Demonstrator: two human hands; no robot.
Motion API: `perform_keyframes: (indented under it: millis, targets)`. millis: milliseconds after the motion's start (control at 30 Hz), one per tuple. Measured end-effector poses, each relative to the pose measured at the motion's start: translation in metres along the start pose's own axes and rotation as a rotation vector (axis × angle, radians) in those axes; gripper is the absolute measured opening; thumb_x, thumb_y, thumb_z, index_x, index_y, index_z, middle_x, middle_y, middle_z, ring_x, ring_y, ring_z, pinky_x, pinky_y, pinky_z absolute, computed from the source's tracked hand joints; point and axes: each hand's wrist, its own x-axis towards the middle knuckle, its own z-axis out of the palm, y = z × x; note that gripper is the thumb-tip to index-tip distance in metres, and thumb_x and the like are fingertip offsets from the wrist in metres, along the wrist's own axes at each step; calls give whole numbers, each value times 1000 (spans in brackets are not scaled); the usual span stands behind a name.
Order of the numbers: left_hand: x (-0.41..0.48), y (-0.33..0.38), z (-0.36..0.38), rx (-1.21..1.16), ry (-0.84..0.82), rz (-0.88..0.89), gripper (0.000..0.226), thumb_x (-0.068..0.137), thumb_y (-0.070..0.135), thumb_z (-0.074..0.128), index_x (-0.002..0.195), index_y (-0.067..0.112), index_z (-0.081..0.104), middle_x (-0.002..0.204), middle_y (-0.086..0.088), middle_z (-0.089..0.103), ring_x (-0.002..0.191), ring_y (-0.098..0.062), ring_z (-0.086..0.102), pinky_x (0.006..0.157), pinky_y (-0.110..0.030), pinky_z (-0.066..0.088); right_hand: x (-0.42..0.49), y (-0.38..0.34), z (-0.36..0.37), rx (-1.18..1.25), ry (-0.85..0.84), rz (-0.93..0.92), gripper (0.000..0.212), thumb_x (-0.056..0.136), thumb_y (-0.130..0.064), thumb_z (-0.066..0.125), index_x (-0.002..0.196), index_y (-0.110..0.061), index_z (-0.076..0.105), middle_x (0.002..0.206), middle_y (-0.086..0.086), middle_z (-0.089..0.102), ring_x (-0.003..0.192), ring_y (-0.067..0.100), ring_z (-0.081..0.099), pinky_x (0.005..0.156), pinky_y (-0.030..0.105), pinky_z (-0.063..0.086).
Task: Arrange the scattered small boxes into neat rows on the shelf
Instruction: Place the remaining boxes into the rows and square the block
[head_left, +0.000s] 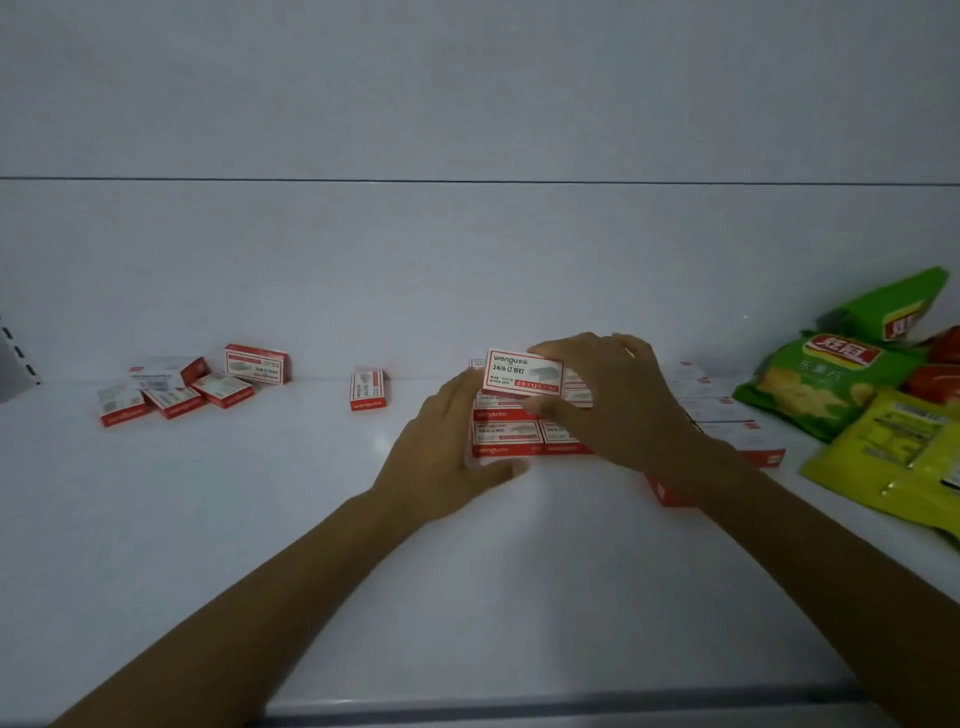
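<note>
The right hand (613, 400) grips a red-and-white box (522, 374), fingers curled over its top edge and thumb under its lower edge. The box is tilted with its printed face toward the camera and sits above the back of the rows (506, 436). These rows are matching boxes laid flat and touching each other at the middle of the white shelf (260, 519).

The left hand (441, 452) lies with relaxed, fairly straight fingers against the left side of the rows, holding nothing. Right of the rows, partly hidden by the right forearm, is a line of white-topped boxes (722, 410). One red box (667, 491) shows just under that forearm.

Well to the left, a loose pile (176, 389) of boxes lies at mixed angles near the back wall, some overlapping. An upright box (257, 364) stands just beside the pile on its right. A lone box (368, 389) stands between the pile and the rows.

At the far right lie green chip bags (821, 384) and a yellow bag (893, 457)
</note>
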Motion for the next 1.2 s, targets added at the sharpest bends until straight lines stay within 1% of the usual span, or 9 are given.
perform_keyframes:
  millis: [67, 133, 200, 367, 533, 733, 833, 900, 1200]
  targets:
    - [-2, -1, 3, -26, -29, -43, 83, 73, 61, 65, 141, 32, 27, 143, 10, 40, 126, -12, 42, 106, -42, 38, -1, 5, 8, -39, -94, -11, 61, 78, -62, 41, 128, -28, 48, 135, -3, 48, 124, 16, 41, 113, 47, 12]
    - [-2, 0, 3, -7, -67, -107, 79, 81, 47, 65, 144, 28, 21, 146, 8, 37, 130, -13, 39, 109, -28, 27, -3, 7, 14, -58, -172, -16, 61, 79, -61, 40, 130, -28, 48, 141, -2, 40, 131, 16, 33, 114, 47, 4]
    - [-1, -1, 3, 21, -93, -156, 81, 83, 43, 63, 146, 25, 15, 147, 7, 37, 129, -15, 41, 96, -18, 28, -3, 6, 19, -84, -225, -29, 68, 76, -64, 30, 131, -27, 47, 144, 0, 37, 133, 17, 30, 114, 48, 2]
    - [-4, -13, 9, 31, -67, -92, 75, 79, 56, 60, 142, 35, 24, 138, 12, 47, 120, -10, 49, 98, -33, 44, 3, 8, 32, -143, -266, -88, 84, 67, -68, 11, 128, -27, 51, 138, 2, 45, 129, 20, 37, 111, 52, 10]
    - [-6, -13, 10, 147, -20, -53, 67, 86, 54, 48, 142, 20, 33, 142, 2, 43, 123, -15, 47, 98, -33, 43, 7, 7, 38, -79, -309, -80, 75, 72, -69, 21, 130, -30, 49, 132, -5, 51, 125, 15, 40, 113, 49, 6]
    - [-4, -14, 12, 208, -68, -60, 53, 97, 40, 36, 146, 22, 26, 153, 0, 25, 137, -18, 30, 107, -30, 30, 4, 11, 44, 15, -284, -60, 78, 73, -72, 20, 127, -27, 53, 130, -4, 55, 122, 16, 46, 113, 46, 17]
    - [-3, -17, 14, 171, -89, -49, 60, 92, 44, 26, 146, 20, 23, 154, -2, 22, 138, -19, 28, 109, -33, 29, 2, 11, 43, 73, -295, -12, 63, 84, -60, 44, 134, -20, 45, 137, 1, 50, 125, 20, 44, 109, 41, 30]
    - [-2, -17, 15, 179, -92, -41, 62, 90, 43, 24, 147, 18, 20, 154, -4, 20, 137, -22, 31, 108, -33, 30, 0, 11, 43, 110, -309, 17, 58, 88, -48, 51, 137, -20, 40, 141, 0, 45, 129, 19, 40, 108, 39, 34]
    - [0, -19, 16, 209, -95, 1, 60, 91, 41, 22, 147, 21, 17, 156, 2, 12, 135, -23, 35, 100, -36, 40, -1, 8, 39, 92, -337, -2, 54, 91, -42, 49, 139, -19, 38, 146, 0, 39, 133, 17, 36, 107, 34, 32]
